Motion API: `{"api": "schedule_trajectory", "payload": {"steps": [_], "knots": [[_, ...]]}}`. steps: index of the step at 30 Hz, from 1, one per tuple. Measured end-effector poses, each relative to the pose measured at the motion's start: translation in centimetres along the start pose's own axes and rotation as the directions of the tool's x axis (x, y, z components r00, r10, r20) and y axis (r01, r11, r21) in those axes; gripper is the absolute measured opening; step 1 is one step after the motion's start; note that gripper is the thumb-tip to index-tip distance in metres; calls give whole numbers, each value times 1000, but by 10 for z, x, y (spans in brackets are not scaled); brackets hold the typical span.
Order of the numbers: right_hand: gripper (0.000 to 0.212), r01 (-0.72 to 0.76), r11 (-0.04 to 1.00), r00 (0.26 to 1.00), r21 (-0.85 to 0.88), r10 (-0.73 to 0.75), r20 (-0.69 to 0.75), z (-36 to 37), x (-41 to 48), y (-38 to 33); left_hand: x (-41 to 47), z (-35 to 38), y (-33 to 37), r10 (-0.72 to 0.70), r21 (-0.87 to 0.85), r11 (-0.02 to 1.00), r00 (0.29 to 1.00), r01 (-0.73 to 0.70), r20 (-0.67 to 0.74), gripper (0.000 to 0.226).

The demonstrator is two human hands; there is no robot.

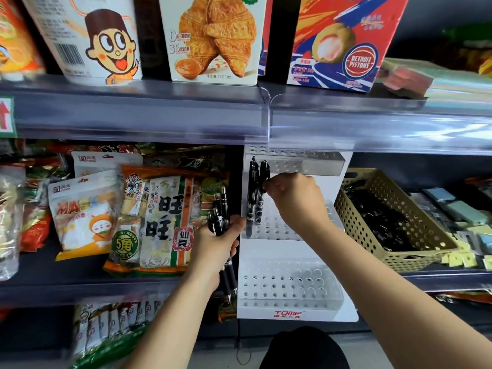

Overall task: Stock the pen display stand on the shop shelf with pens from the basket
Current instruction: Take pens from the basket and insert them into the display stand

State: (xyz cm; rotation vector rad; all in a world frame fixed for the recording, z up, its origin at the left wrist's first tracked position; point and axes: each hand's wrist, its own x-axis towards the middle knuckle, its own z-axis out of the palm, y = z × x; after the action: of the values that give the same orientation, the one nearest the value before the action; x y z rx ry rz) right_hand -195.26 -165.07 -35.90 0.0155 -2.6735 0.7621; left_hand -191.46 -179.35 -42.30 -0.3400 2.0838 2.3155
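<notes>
Pen display stand (292, 250) at the shelf's (53, 278) front edge, two black pens (251, 201) in it.

The pens stand upright at the left end of the stand's middle perforated tier. The right hand (295, 198) pinches what seems to be the top of the right one, though the fingertips blur there. The left hand (213, 243), just left of the stand, grips a bundle of black pens (221, 211). The tan perforated basket (415, 258) sits just right of the stand, holding more dark pens (380, 219). Snack packets (159, 217) fill the shelf's left side.
</notes>
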Motion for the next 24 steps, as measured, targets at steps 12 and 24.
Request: {"api": "schedule_trajectory", "payload": {"steps": [12, 24], "knots": [[16, -68, 959, 992, 275, 93, -80, -15, -20, 2, -14, -5, 20, -22, -102, 995, 999, 20, -24, 22], [19, -152, 791, 925, 593, -97, 366, -21, -53, -16, -38, 4, 21, 96, -72, 994, 959, -80, 267, 12]]}}
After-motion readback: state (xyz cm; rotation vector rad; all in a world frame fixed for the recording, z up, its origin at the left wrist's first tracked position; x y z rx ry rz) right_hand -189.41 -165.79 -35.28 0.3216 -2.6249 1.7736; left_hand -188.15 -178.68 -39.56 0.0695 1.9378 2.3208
